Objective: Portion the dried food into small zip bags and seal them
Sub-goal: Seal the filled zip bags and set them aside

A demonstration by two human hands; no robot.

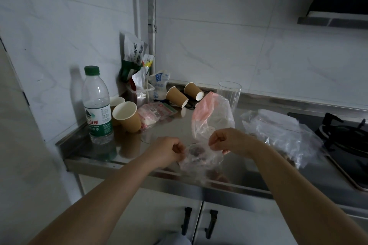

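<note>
A small clear zip bag (201, 158) with dark dried food inside hangs over the front edge of the steel counter (123, 153). My left hand (168, 151) pinches its top left edge with curled fingers. My right hand (229, 141) pinches the top right edge. Right behind my right hand stands a larger clear bag with a pink band (211, 117), puffed up and partly hidden by my fingers. A pile of clear plastic bags (278, 129) lies to the right on the counter.
A water bottle (97, 105) and paper cups (126, 116) stand at the left, two more cups (177, 96) lie tipped over behind. Food packets (137, 65) lean in the corner. A clear glass (229, 93) stands at the back. A gas stove (348, 137) is on the right.
</note>
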